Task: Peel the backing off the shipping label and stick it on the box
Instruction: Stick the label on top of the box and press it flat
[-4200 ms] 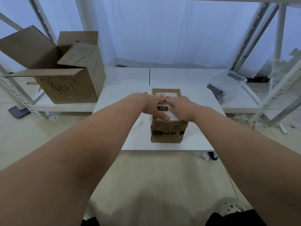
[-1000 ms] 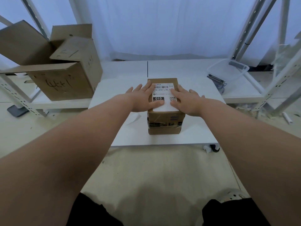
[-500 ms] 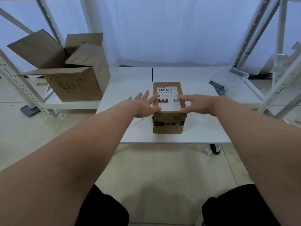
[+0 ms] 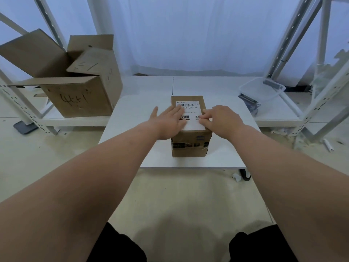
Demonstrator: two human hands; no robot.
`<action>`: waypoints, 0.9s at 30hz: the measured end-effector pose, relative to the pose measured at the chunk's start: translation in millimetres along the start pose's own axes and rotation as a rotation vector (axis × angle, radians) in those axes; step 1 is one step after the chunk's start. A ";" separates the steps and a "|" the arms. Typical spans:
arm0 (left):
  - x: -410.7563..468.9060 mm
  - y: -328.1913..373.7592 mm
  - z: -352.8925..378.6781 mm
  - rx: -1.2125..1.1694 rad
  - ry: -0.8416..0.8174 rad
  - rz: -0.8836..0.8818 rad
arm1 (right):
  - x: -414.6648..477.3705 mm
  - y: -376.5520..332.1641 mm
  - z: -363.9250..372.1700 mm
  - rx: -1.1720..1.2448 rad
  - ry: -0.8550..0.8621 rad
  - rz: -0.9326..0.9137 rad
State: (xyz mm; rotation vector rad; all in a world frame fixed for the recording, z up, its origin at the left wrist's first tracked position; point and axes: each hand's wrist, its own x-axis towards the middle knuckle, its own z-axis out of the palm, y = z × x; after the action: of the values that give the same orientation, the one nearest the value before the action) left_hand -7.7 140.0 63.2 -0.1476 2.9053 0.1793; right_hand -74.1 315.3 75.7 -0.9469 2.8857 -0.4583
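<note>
- White table (image 4: 132, 110), centre frame, carries the box (image 4: 188, 146); label (image 4: 192, 124) lies flat on its top, long axis pointing up-frame.
- Left grip (image 4: 168, 120) spread flat on label's left half.
- Right grip (image 4: 221, 120), fingers bent, presses its right edge.

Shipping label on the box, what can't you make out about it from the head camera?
Head view, shipping label:
Left part, with the number's first digits: covered by the left hand.
Right edge and part of the square code: under the right hand.
Fine print: too small to read.
Whether its corners lie flat on the box: hidden by both hands.
</note>
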 end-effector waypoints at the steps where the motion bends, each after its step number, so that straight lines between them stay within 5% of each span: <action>1: 1.6 -3.7 -1.2 -0.005 -0.008 -0.027 | 1.3 1.3 0.9 -0.001 0.007 0.004; 4: 7.4 -8.0 -2.3 -0.019 0.013 -0.063 | 3.9 -0.2 4.2 -0.016 0.060 0.016; 9: 13.8 2.5 -3.6 0.155 0.312 -0.046 | 14.7 -17.1 11.2 -0.174 0.223 -0.098; 18: 27.3 -10.1 -1.3 -0.033 0.152 0.004 | 47.5 -20.8 34.2 -0.081 0.122 -0.080; 23: 31.7 -15.5 -0.8 -0.111 0.183 -0.058 | 59.5 -25.2 29.8 -0.077 -0.048 0.019; 27: 34.4 -20.8 -2.1 -0.082 0.218 -0.114 | 56.4 -17.6 27.3 -0.100 -0.009 0.073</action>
State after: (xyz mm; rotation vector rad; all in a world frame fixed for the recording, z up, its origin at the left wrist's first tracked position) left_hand -39.1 116.2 55.0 -0.3684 3.0954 0.2797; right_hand -105.4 261.5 56.5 -0.8505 2.9477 -0.3065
